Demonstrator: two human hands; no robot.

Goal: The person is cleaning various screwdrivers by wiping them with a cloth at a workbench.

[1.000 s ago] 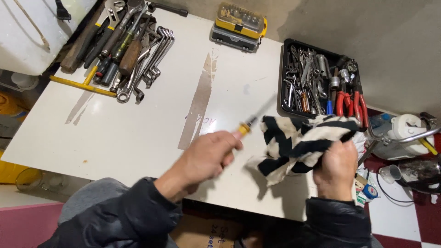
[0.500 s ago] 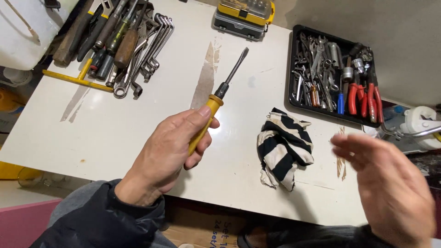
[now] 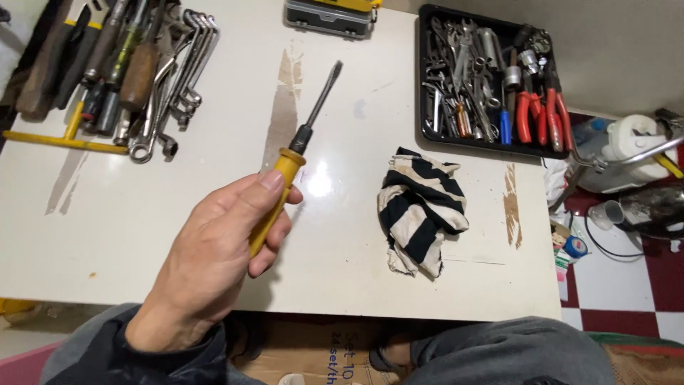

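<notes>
My left hand (image 3: 214,257) grips a screwdriver (image 3: 299,146) by its yellow handle; the dark shaft points up and away over the white table (image 3: 128,235). A crumpled black-and-cream striped rag (image 3: 420,210) lies on the table to the right of the screwdriver, with nothing touching it. My right hand is out of the picture. My dark sleeve shows at the bottom left.
Wrenches, wooden-handled tools and a yellow T-handle (image 3: 64,139) lie at the far left. A black tray (image 3: 491,146) at the far right holds red-handled pliers, sockets and small tools. A grey and yellow case (image 3: 328,14) sits at the far edge. Clutter lies on the checkered floor at right.
My right hand let go of the rag, which now lies on the table, and left the view. My left hand lifted the screwdriver and turned its tip away.
</notes>
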